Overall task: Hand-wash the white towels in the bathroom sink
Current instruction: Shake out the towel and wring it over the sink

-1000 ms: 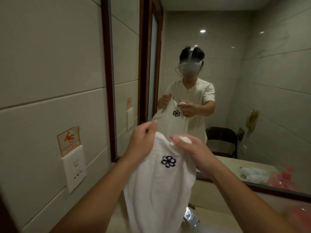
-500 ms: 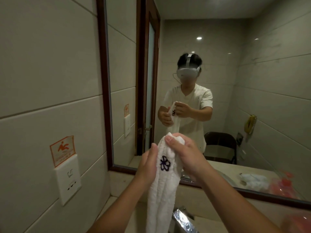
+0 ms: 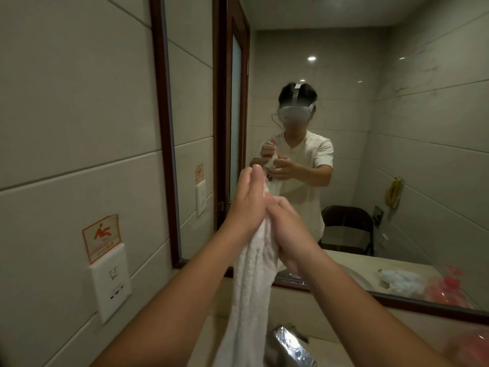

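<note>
Half a second on, the white terry towel is bunched tighter mid-frame, flower logo hidden now; left hand and right hand both squeeze it.

towel: lower end cut off | tap: partly cropped | red item: blurred

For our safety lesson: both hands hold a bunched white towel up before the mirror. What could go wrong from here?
If the towel, gripped by the left hand and right hand, is wet and gets wrung here, water may reach the wall socket nearby. Its hanging end could snag on the faucet below.
</note>
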The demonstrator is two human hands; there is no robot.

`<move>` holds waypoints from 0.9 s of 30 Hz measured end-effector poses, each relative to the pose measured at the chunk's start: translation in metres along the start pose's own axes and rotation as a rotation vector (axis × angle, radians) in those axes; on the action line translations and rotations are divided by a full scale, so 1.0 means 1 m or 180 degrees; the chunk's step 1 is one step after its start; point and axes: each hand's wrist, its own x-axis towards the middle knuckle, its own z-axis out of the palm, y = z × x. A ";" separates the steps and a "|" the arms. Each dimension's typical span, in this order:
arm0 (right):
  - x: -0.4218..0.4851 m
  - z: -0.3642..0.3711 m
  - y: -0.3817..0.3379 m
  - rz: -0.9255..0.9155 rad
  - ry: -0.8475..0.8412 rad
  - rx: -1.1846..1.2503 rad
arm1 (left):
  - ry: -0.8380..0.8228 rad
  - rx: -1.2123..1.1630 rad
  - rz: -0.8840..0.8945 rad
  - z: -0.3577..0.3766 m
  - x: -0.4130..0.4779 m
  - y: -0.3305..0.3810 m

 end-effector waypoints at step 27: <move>0.008 0.015 0.072 0.0255 -0.0278 0.0421 | -0.0384 -0.1091 -0.2043 -0.053 -0.008 -0.046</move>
